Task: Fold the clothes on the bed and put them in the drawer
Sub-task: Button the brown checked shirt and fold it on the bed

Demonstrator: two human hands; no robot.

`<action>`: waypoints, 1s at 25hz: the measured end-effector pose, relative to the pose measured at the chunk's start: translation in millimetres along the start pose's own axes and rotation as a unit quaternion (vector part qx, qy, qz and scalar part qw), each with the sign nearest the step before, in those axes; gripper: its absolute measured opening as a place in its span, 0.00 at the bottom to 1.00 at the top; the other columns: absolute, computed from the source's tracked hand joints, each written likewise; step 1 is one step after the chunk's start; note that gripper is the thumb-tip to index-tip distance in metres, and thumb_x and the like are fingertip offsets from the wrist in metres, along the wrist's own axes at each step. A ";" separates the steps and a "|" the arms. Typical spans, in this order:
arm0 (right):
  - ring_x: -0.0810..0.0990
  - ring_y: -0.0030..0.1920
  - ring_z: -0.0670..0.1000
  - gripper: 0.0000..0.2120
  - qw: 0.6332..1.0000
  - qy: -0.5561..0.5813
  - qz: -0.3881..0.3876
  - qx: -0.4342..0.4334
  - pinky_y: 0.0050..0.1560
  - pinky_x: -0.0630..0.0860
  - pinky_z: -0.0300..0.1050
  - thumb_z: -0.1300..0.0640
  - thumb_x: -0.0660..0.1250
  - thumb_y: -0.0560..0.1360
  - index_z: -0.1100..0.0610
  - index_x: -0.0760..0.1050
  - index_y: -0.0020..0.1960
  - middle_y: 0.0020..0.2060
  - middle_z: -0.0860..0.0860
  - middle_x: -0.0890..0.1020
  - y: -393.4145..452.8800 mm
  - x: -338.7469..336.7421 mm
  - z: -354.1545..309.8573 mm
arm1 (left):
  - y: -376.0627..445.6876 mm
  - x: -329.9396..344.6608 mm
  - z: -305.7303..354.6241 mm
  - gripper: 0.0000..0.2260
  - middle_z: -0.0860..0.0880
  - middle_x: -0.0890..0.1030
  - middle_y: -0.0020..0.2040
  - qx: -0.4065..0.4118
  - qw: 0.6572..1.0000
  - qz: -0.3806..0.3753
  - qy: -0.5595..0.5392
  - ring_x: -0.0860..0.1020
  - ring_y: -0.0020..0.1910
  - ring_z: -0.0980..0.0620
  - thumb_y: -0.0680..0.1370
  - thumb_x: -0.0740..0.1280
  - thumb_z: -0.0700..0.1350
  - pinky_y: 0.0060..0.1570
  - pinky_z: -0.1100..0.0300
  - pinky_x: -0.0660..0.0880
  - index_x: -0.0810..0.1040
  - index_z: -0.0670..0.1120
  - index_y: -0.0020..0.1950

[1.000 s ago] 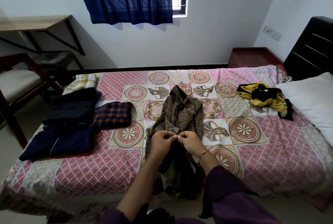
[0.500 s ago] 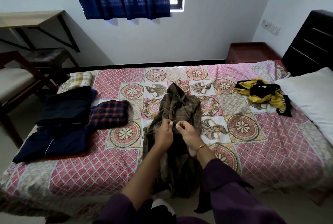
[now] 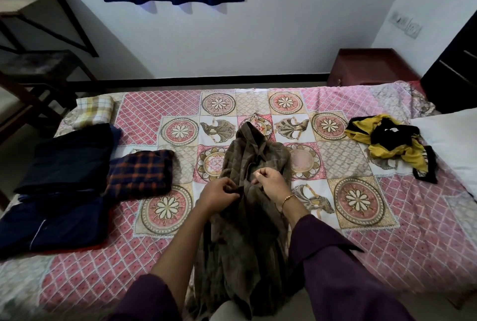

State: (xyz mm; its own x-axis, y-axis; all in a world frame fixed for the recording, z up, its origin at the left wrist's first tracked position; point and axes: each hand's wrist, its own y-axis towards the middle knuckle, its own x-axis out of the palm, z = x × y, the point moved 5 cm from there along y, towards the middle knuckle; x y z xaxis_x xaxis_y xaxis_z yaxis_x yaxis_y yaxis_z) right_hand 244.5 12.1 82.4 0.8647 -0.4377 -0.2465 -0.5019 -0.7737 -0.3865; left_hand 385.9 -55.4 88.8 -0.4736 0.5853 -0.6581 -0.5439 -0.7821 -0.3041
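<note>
Shirt: brown checked shirt (image 3: 258, 163) lies crumpled in the middle of the bed (image 3: 387, 230), its lower part hanging over the near edge.
Left hand: left hand (image 3: 219, 195) pinches a fold of the shirt near its middle, fingers curled tight on the cloth.
Right hand: right hand (image 3: 271, 182) is just beside the left, thumb and forefinger pinched together; it looks like a narrow grip on a thin edge or a button, but what lies between the fingertips is too small to tell.
Handling: soft, light, limp cloth; it will sag and bunch wherever it is not held, and will not slip.
Where to hold: judged best at the shoulders or collar, hands well apart, so it hangs flat before folding.
Folded: navy stack (image 3: 59, 186) and plaid piece (image 3: 140, 173) sit at the left of the bed, touching.
Unfolded: yellow-black heap (image 3: 392, 145) near the pillow (image 3: 449, 140).
Drawer: none plainly in view.
Progress: folding partly done, storing not begun.
</note>
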 end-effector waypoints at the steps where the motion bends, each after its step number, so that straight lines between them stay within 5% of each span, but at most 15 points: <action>1: 0.72 0.29 0.46 0.11 0.999 0.034 0.007 0.021 0.26 0.71 0.33 0.62 0.57 0.80 0.56 0.69 0.40 0.33 0.51 0.74 18.2 1.8 -2.8 | 19.5 -0.5 2.8 0.10 0.44 0.81 0.47 0.000 1.000 0.009 0.007 0.79 0.49 0.46 0.73 0.71 0.41 0.45 0.59 0.72 0.79 0.42 0.52; 5: 0.74 0.29 0.47 0.13 0.996 0.033 0.048 0.070 0.28 0.74 0.36 0.64 0.57 0.80 0.56 0.70 0.38 0.32 0.52 0.73 103.5 -2.3 -5.1 | 112.6 4.2 12.9 0.09 0.45 0.81 0.49 -0.021 1.000 0.020 0.000 0.77 0.48 0.48 0.75 0.68 0.44 0.46 0.59 0.71 0.79 0.42 0.53; 9: 0.79 0.45 0.57 0.14 0.988 -0.052 0.098 0.103 0.48 0.76 0.49 0.66 0.58 0.77 0.54 0.73 0.36 0.36 0.53 0.78 212.9 -17.1 18.0 | 235.6 16.5 -0.7 0.08 0.42 0.81 0.50 -0.052 0.997 0.045 0.027 0.77 0.47 0.45 0.77 0.63 0.41 0.42 0.58 0.69 0.79 0.40 0.50; 12: 0.76 0.55 0.55 0.12 0.960 -0.234 0.114 0.100 0.47 0.68 0.39 0.66 0.57 0.77 0.59 0.79 0.52 0.54 0.56 0.79 268.1 -31.9 31.7 | 311.1 23.0 -26.9 0.10 0.37 0.80 0.53 -0.055 0.993 0.087 0.054 0.77 0.50 0.40 0.76 0.62 0.39 0.45 0.54 0.72 0.79 0.37 0.52; 14: 0.71 0.62 0.56 0.15 0.923 -0.359 0.107 0.091 0.55 0.67 0.40 0.64 0.57 0.78 0.57 0.76 0.61 0.62 0.54 0.74 297.3 -39.5 43.3 | 349.6 28.2 -45.1 0.12 0.36 0.78 0.56 -0.056 0.992 0.087 0.070 0.76 0.55 0.38 0.76 0.63 0.39 0.51 0.52 0.71 0.77 0.36 0.58; 17: 0.67 0.65 0.58 0.18 0.871 -0.480 0.066 0.077 0.63 0.66 0.46 0.60 0.61 0.77 0.55 0.69 0.67 0.65 0.54 0.72 327.6 -39.6 67.4 | 388.8 49.2 -64.3 0.20 0.37 0.72 0.66 -0.016 0.992 -0.020 0.121 0.70 0.65 0.40 0.77 0.64 0.40 0.61 0.53 0.66 0.69 0.39 0.69; 20: 0.74 0.61 0.58 0.14 0.868 -0.485 0.063 0.081 0.57 0.71 0.47 0.59 0.61 0.77 0.55 0.74 0.63 0.58 0.56 0.78 339.9 -40.9 73.4 | 400.0 62.3 -64.7 0.14 0.37 0.77 0.60 0.034 0.988 -0.081 0.125 0.75 0.58 0.41 0.77 0.63 0.39 0.52 0.55 0.69 0.74 0.39 0.62; 25: 0.79 0.51 0.59 0.13 0.889 -0.421 0.174 0.041 0.41 0.70 0.43 0.62 0.57 0.78 0.57 0.79 0.54 0.50 0.58 0.81 324.3 -68.8 26.8 | 370.2 25.4 -36.0 0.11 0.42 0.78 0.41 0.056 0.990 0.072 -0.110 0.76 0.42 0.46 0.72 0.56 0.44 0.40 0.53 0.69 0.73 0.39 0.46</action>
State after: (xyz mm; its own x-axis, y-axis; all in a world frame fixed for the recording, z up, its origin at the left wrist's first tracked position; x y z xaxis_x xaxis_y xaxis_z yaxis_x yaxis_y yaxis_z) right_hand 21.6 -196.5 -49.9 0.3512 -0.1202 -0.9286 -0.7660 -0.6071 -0.2111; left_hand 197.5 -337.8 -65.3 -0.6845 0.5120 -0.5189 -0.5281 -0.8390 -0.1312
